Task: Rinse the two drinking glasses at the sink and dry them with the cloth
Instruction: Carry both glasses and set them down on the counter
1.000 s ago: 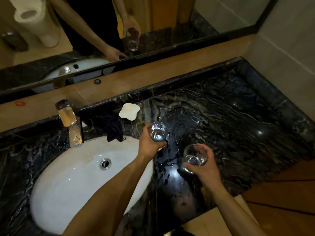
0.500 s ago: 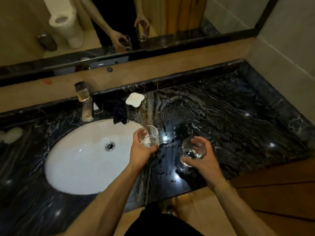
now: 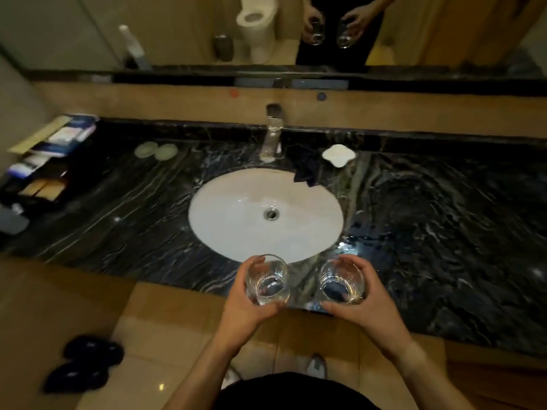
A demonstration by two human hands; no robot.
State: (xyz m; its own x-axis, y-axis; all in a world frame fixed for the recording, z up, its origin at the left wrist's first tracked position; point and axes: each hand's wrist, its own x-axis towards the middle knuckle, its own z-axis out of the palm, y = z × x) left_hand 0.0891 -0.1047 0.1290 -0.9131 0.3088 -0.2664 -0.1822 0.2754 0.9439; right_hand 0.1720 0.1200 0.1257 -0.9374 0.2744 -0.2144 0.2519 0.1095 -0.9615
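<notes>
I hold two clear drinking glasses side by side above the counter's front edge. My left hand (image 3: 247, 309) grips the left glass (image 3: 268, 281); my right hand (image 3: 365, 303) grips the right glass (image 3: 340, 281). Both glasses are tilted with their mouths toward me, just in front of the white oval sink (image 3: 236, 226). The chrome tap (image 3: 273, 134) stands behind the basin, no water running. A dark cloth (image 3: 307, 173) lies crumpled at the basin's back right rim.
The black marble counter (image 3: 444, 232) stretches both ways. A white soap dish (image 3: 339, 155) sits right of the tap, two pale round lids (image 3: 157, 150) left of it, and packets (image 3: 50, 152) at far left. Dark slippers (image 3: 85, 365) lie on the floor.
I have stepped back and left, so the sink now lies straight ahead. Both hands drew the glasses off the counter's right part to its front edge, closer together.
</notes>
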